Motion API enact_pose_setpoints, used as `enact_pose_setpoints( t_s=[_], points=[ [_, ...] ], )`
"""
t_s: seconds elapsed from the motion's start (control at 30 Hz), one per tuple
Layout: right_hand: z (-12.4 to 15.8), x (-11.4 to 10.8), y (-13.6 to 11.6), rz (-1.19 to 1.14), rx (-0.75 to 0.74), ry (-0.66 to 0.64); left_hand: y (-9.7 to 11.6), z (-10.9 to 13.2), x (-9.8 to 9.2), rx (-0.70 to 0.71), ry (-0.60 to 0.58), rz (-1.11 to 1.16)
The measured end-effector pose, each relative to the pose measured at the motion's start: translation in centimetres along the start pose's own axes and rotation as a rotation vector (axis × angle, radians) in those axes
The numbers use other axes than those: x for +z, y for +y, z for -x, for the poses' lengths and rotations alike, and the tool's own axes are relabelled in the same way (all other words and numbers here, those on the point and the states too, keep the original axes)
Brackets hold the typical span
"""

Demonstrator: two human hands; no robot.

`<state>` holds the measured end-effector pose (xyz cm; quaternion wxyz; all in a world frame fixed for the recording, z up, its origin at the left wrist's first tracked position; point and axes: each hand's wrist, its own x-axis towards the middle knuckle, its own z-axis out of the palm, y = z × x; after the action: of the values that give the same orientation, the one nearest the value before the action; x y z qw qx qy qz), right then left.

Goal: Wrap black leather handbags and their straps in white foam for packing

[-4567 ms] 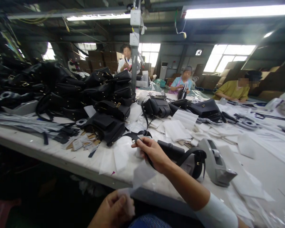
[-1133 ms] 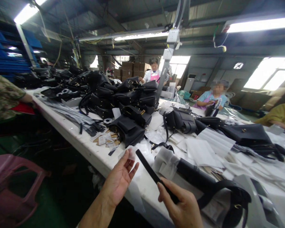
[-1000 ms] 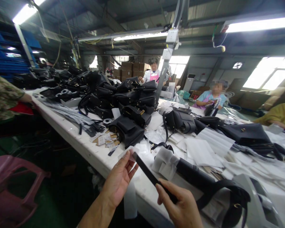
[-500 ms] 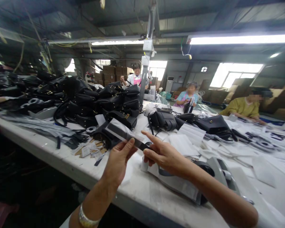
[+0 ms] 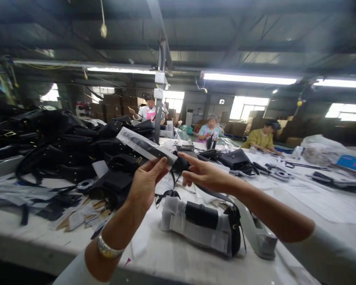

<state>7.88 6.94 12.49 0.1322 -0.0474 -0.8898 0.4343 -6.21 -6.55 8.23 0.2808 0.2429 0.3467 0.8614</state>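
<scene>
My left hand point(image 5: 146, 182) is closed on a long, flat strip point(image 5: 144, 147), black inside a translucent white wrapping, pinched between thumb and fingers near its right end. The strip slants up to the left. Just right of it is my right hand point(image 5: 203, 172), its index finger stretched out and thumb apart, with no held thing visible. Black shows behind its fingertips, apparently part of a bag beyond. Below the hands a black handbag point(image 5: 201, 215), partly wrapped in white sheet, lies on the white table point(image 5: 154, 257). A grey tape dispenser point(image 5: 262, 237) stands beside the bag.
A large heap of black bags point(image 5: 77, 138) covers the table's left. Paper tags point(image 5: 80, 217) and clear plastic strips point(image 5: 6, 194) lie in front. White sheets point(image 5: 323, 198) spread at right. Across the table are people, one in a yellow top point(image 5: 259, 138). A post point(image 5: 158, 118) rises mid-table.
The view has swung right and tilted up, bringing the wrapped bag into fuller view. My right fingers have come away from the strip's end. My left hand still holds the strip.
</scene>
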Motion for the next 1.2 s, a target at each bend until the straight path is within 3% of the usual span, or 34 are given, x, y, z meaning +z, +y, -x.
enact_pose_setpoints(
  t_s=[0.1,0.3,0.47,0.6,0.7,0.83,1.07,1.2],
  points=[
    [0.9,-0.8,1.3,-0.001,0.074,-0.003,-0.2,-1.0,0.3,0.000,0.010,0.014],
    [0.9,-3.6,0.9,-0.053,0.015,-0.011,-3.6,-1.0,3.7,-0.142,-0.119,-0.035],
    [4.4,-4.8,2.8,-0.110,0.178,-0.046,-5.3,-1.3,4.1,-0.155,-0.091,-0.044],
    [6.2,-5.0,4.5,-0.193,0.155,0.052,-8.3,-0.2,4.7,-0.249,-0.165,-0.093],
    [7.7,-5.7,5.4,-0.095,0.152,0.029,-10.3,0.6,5.4,-0.309,-0.200,-0.120],
    [10.4,-6.3,6.8,-0.005,0.278,0.033,-11.6,0.9,6.1,-0.327,-0.175,-0.130],
    [12.8,-7.0,7.5,-0.093,0.210,0.011,-14.2,3.2,8.3,-0.350,-0.358,-0.200],
    [13.4,-6.5,7.8,-0.009,0.306,0.195,-15.9,5.5,9.6,-0.304,-0.364,-0.232]
  ],
)
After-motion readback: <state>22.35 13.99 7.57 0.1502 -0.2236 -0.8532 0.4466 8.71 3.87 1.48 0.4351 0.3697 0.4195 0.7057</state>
